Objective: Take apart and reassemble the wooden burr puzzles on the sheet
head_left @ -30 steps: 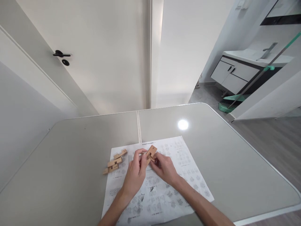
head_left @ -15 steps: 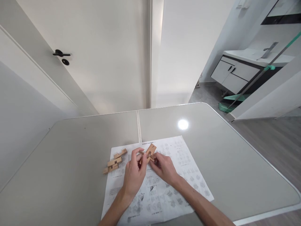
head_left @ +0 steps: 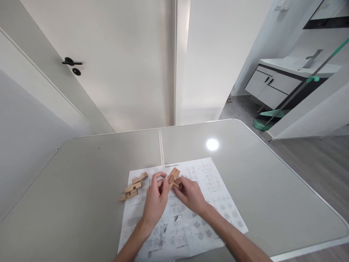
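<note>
Between my two hands are wooden puzzle pieces (head_left: 175,172), light brown and fitted across one another, raised over a printed sheet (head_left: 188,218). My left hand (head_left: 157,194) pinches them from the left with thumb and fingers, which hide part of the wood. From the right, my right hand (head_left: 191,193) grips a short end that sticks out of the joined pieces. To the left of my left hand, several loose notched wooden pieces (head_left: 133,187) lie along the sheet's left edge, partly on the bare tabletop.
The sheet lies on a grey table (head_left: 81,189) with a pale rim and a seam. Beyond it stands a white door (head_left: 122,65) with a black handle (head_left: 71,62). A sink cabinet (head_left: 272,82) and a green broom and dustpan (head_left: 263,124) are at the right.
The wooden pieces between my hands have turned slightly, and a short crosspiece now shows on top near my left fingertips. My left thumb has shifted a little. The loose pieces stay put.
</note>
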`<state>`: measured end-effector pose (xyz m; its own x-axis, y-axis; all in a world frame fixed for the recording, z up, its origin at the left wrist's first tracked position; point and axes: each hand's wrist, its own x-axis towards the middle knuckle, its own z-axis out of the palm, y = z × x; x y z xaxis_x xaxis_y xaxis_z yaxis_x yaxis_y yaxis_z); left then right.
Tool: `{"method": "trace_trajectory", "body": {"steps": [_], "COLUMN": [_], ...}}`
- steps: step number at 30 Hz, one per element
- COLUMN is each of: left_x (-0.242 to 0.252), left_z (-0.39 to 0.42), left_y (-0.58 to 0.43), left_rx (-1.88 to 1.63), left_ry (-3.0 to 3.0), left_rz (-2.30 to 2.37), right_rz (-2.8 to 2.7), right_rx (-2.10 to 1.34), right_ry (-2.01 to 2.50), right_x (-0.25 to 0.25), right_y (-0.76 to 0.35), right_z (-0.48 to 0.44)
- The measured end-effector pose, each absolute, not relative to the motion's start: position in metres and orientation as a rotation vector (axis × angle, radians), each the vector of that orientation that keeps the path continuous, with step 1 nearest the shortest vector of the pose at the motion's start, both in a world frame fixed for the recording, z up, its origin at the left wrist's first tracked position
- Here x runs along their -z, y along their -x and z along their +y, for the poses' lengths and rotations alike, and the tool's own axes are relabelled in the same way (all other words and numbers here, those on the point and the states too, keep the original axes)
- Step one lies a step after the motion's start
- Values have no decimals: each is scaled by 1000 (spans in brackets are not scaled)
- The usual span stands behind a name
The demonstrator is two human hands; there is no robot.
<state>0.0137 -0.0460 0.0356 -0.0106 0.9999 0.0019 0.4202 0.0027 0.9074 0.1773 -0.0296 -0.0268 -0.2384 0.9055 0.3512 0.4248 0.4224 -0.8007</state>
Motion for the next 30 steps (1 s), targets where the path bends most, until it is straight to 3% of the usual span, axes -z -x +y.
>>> {"method": "trace_trajectory", "body": {"steps": [18,30], "left_x": [3,2], "left_z": [-46,-49], "left_y": [-6,-9], "left_rx": [-1091,-1272], "left_ry": [-1346,-1320], "left_rz": [1452,1493], "right_rz": [-1855,-1838], "right_rx": [-769,-851], "right_ry": [1175,1134], "right_x": [32,25], "right_y": [-179,-179], "right_z": [-29,-31]}}
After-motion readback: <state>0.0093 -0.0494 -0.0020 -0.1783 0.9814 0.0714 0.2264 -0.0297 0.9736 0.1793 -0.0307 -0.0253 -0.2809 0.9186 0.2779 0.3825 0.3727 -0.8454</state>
